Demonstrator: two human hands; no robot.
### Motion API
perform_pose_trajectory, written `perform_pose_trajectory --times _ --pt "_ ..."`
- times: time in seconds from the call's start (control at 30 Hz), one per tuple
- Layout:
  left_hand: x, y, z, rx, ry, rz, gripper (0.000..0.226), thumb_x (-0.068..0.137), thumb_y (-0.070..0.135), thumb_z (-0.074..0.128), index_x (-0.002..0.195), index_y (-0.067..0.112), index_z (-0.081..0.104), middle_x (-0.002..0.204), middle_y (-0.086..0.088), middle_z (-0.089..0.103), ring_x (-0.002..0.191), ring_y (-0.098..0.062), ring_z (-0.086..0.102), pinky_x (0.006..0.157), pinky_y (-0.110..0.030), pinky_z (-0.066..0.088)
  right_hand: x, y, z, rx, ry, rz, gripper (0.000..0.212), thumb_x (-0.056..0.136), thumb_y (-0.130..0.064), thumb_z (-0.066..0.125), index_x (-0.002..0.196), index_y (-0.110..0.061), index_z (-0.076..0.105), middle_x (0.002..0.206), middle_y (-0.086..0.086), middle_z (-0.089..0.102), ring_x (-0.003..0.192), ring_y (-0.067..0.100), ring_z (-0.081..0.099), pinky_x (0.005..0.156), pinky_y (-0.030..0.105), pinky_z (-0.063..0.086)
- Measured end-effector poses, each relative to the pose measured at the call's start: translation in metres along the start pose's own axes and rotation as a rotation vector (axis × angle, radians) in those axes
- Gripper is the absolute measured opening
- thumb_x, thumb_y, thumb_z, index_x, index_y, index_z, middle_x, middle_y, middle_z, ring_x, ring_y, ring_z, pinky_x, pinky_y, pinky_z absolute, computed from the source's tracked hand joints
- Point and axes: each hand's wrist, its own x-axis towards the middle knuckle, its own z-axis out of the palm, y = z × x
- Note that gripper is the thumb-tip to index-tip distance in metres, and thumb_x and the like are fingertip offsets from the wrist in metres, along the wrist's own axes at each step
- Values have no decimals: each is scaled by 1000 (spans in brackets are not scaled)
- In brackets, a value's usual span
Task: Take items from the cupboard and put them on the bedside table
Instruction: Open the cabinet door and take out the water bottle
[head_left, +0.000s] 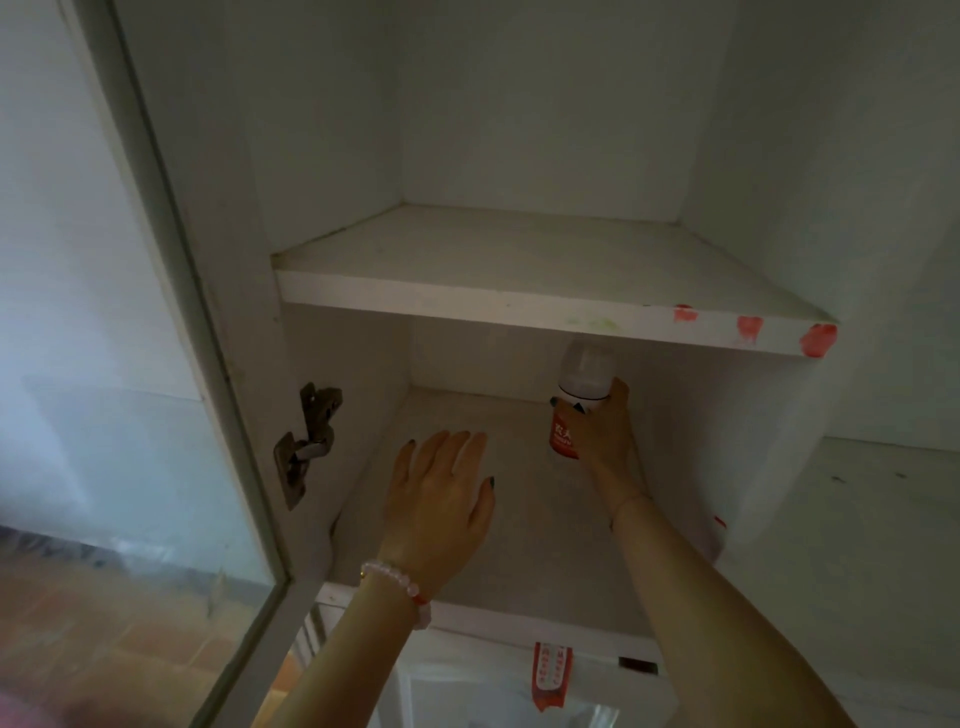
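Nearest you, both forearms came up from the bottom edge, cut off there, and a bead bracelet (400, 582) circled your left wrist. Below them a red-and-white printed strip (550, 675) hung on the cupboard front, its print too blurred to read. Your left hand (441, 488) lay palm down over the lower shelf (519, 545), its grip spread flat with the fingers straight and close together, holding nothing; you could not tell whether it touched the board. To its right and deeper in, your right hand (605, 436) had its grip curled round the bottle (584, 382), fingers wrapped over the red label. The bottle stood upright at the back right of the lower compartment, near the right wall. Your palm hid its base, so it was unclear whether it rested on the shelf, and its top was lost behind the front edge of the upper shelf (519, 260), leaving little room above it. That edge carried red smears (748, 330) toward its right end. On the left, the glass door (104, 364) stood swung open on its metal hinge (306, 447), leaving the front of the compartment open.
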Motion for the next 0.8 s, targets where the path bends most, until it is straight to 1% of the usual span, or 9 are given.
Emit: perform_pose_trajectory --times 0.2,0.3,0.4,0.47,0.57,0.6,0.67,0.73,0.8 --pt "3 -1 -2 -1 1 9 47 84 34 40 119 9 60 112 -7 66 104 -27 62 89 -50 49 -12 -12 -10 -27 21 12 70 69 -26 80 128 -17 42 119 5 58 106 21 57 90 42 49" --pt "1 -4 -4 -12 -13 2 48 85 34 39 119 8 60 113 -8 66 103 -28 62 89 -50 49 -31 -26 -14 15 -9 19 62 68 -27 80 120 -18 48 114 2 60 101 18 59 85 39 52" --pt "-6 -3 -6 -135 -26 -36 51 86 36 37 124 7 57 116 -10 64 105 -28 61 90 -51 48 -56 -38 -19 21 -95 9 51 67 -31 80 109 -15 56 106 1 65 93 15 63 78 35 55" --pt "-13 4 -8 -270 -10 -65 54 87 38 36 129 9 53 123 -9 61 110 -26 58 94 -43 45 -76 -46 -25 0 -135 8 53 67 -33 80 110 -14 57 101 0 65 92 15 64 74 30 55" --pt "-19 21 -20 -496 -12 -139 52 89 39 39 137 19 45 134 0 52 120 -11 47 95 -20 33 -105 -52 -34 -15 -192 9 53 69 -28 80 113 -17 54 101 -4 63 90 9 61 63 13 51" --pt "-21 29 -25 -572 -16 -166 51 89 39 40 137 22 43 135 3 50 119 -4 44 93 -12 31 -115 -50 -37 -8 -216 15 54 68 -29 80 114 -19 53 102 -5 64 91 9 62 64 13 51" --pt "-24 45 -36 -708 -9 -200 49 89 37 40 137 26 42 135 8 48 112 10 43 87 0 29 -134 -47 -42 27 -241 27 62 61 -35 82 114 -22 53 102 -6 65 93 13 64 72 24 54" --pt "-31 60 -45 -820 -6 -217 47 89 36 40 135 26 44 133 11 49 112 14 45 87 0 33 -151 -45 -49 28 -253 21 68 56 -43 81 115 -24 52 101 -8 65 93 12 64 76 30 54" --pt "-42 73 -54 -958 -17 -259 47 89 36 40 135 25 47 131 10 53 113 7 50 90 -8 40 -165 -47 -57 3 -264 -15 66 58 -38 81 115 -25 52 101 -9 65 92 10 63 77 28 53"
